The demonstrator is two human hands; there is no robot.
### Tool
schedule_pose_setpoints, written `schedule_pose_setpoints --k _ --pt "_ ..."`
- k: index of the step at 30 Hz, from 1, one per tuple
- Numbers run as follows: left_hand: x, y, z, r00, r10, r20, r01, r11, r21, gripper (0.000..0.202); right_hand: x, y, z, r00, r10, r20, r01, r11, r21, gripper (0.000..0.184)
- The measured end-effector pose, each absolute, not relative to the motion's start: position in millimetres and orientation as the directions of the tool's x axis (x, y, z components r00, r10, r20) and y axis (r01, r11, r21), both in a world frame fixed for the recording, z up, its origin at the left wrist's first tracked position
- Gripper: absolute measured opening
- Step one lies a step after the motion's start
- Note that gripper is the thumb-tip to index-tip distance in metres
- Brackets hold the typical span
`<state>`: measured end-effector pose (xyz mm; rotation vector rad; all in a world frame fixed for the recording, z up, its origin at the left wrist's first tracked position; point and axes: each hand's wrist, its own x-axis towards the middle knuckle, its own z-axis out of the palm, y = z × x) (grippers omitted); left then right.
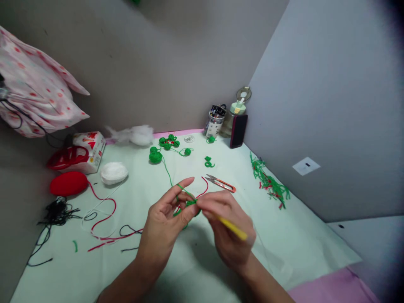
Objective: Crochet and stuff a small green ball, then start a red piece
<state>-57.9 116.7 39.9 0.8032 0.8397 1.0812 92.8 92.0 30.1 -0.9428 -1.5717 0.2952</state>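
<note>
My left hand [166,221] pinches a small green crocheted piece [191,203] between thumb and fingers, with green yarn looped over its raised index finger. My right hand [229,225] is closed around a crochet hook with a yellow handle [232,228], its tip at the green piece and hidden by the fingers. A strand runs from the green yarn ball [155,157] to my left hand. Thread snips [221,183] with orange handles lie just beyond my right hand. A red strand [205,187] shows behind the fingers.
A red yarn ball [68,183], a white yarn ball [114,173] and tangled black yarn [58,212] lie at left. Small green pieces [170,142] sit at the back. A phone [239,131] leans against a bottle [226,124]. Green and red scraps [269,182] lie at right.
</note>
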Motion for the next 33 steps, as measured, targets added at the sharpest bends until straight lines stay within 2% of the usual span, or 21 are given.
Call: schedule_pose_setpoints --k 2,3,5,7,10,13,15,18,22,28,33 --pt "-57.9 118.2 41.5 0.312 0.926 -0.213 -0.476 0.347 0.808 0.050 93.9 88.9 28.8 -0.045 0.634 0.772 0.547 0.663 -0.512 0.038" --pt "-58.6 119.5 42.9 0.361 0.901 -0.241 -0.503 0.406 0.763 0.051 94.9 88.7 29.0 -0.065 0.611 0.789 0.562 0.675 -0.477 0.039" --pt "-61.1 122.7 46.1 0.433 0.849 -0.302 -0.529 0.511 0.677 0.049 97.9 91.0 31.3 0.006 0.625 0.781 0.481 0.683 -0.550 0.035" --pt "-63.6 124.9 48.7 0.439 0.834 -0.335 -0.539 0.543 0.644 0.045 100.4 95.5 34.4 0.146 0.706 0.694 0.277 0.644 -0.713 0.027" --pt "-64.7 123.6 48.9 0.382 0.879 -0.285 -0.514 0.459 0.725 0.043 100.3 102.2 36.8 0.186 0.826 0.533 -0.017 0.545 -0.838 0.017" --pt "-64.2 119.4 45.7 0.383 0.906 -0.181 -0.406 0.341 0.848 0.040 97.5 105.1 35.4 0.132 0.850 0.510 -0.041 0.519 -0.854 0.015" --pt "-65.4 118.4 43.4 0.416 0.901 -0.124 -0.355 0.286 0.890 0.039 97.2 105.6 33.6 0.158 0.860 0.485 -0.052 0.498 -0.866 0.014" --pt "-69.2 120.3 41.1 0.469 0.879 -0.080 -0.322 0.255 0.911 0.042 99.5 106.9 31.8 0.199 0.904 0.379 -0.186 0.414 -0.891 0.015" --pt "-72.6 124.7 39.4 0.463 0.882 -0.089 -0.305 0.253 0.918 0.046 102.2 109.4 33.1 0.152 0.945 0.290 -0.327 0.325 -0.887 0.019" --pt "-72.9 124.6 41.2 0.439 0.891 -0.116 -0.234 0.239 0.942 0.044 104.7 108.8 36.3 0.088 0.946 0.312 -0.376 0.322 -0.869 0.020" --pt "-70.5 120.0 45.0 0.368 0.922 -0.121 -0.180 0.199 0.963 0.046 109.5 104.0 34.2 0.099 0.922 0.374 -0.233 0.387 -0.892 0.021"
